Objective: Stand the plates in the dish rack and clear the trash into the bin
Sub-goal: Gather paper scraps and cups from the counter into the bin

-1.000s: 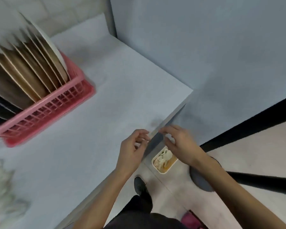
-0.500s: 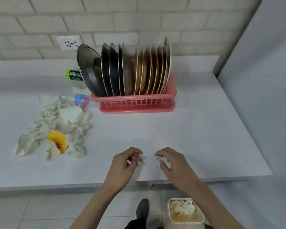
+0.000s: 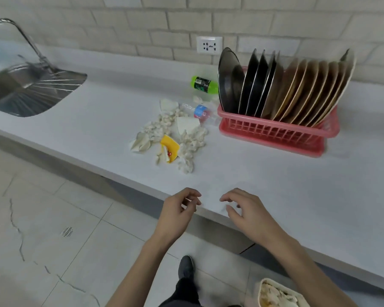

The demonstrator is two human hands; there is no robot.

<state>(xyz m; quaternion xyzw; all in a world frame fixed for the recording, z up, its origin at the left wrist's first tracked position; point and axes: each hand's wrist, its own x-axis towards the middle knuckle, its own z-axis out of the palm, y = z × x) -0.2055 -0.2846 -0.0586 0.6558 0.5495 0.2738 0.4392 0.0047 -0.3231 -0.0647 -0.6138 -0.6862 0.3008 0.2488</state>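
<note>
Pink dish rack (image 3: 275,134), plates (image 3: 297,89) standing upright in it, sits well beyond my right hand (image 3: 246,211) on the white counter (image 3: 286,196). Crumpled paper trash (image 3: 175,138) lies ahead of my left hand (image 3: 177,213) — untouched. Both hands hover at the counter's near edge, fingers loosely curled, holding nothing. Below my right forearm stands the bin (image 3: 277,293) — it seems partly filled.

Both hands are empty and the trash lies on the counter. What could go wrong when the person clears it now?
1. The paper scraps lie loose in many small pieces, and the bin stands down on the floor, off to the side; some may fall on the way.
2. The clear bottle lies close beside the dish rack; a careless grab there could knock the leaning plates.
</note>
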